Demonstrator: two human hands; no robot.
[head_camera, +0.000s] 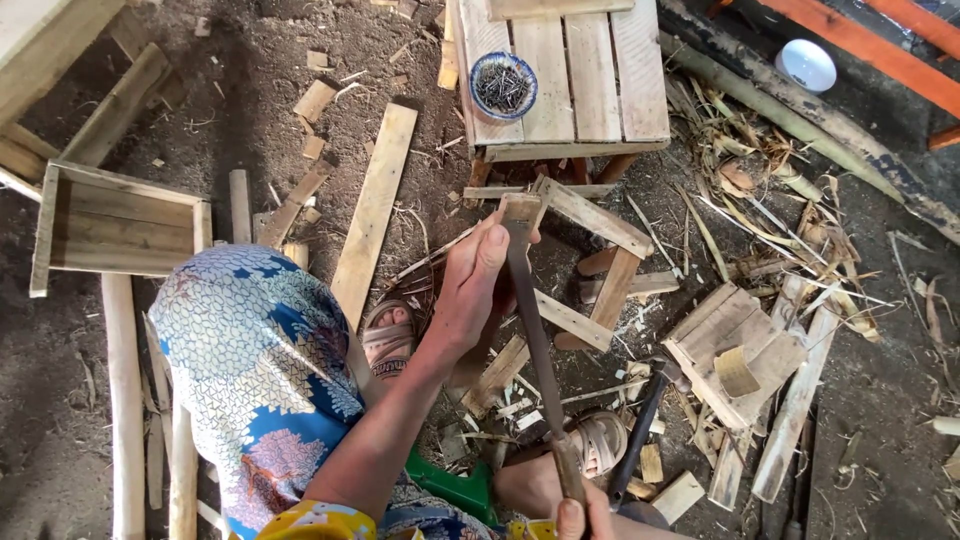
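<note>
Wooden slat (470, 365) is gripped upright by the left hand (470, 290), just below the slatted crate (560, 80). A long blade (530, 310) is laid against it, its handle clasped by the right hand (575, 515).

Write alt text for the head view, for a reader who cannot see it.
Seen from above, a left hand steadies a wooden piece while the right hand grips a long blade set against it. Offcuts litter the dirt floor; a bowl of nails sits on a slatted crate.
</note>
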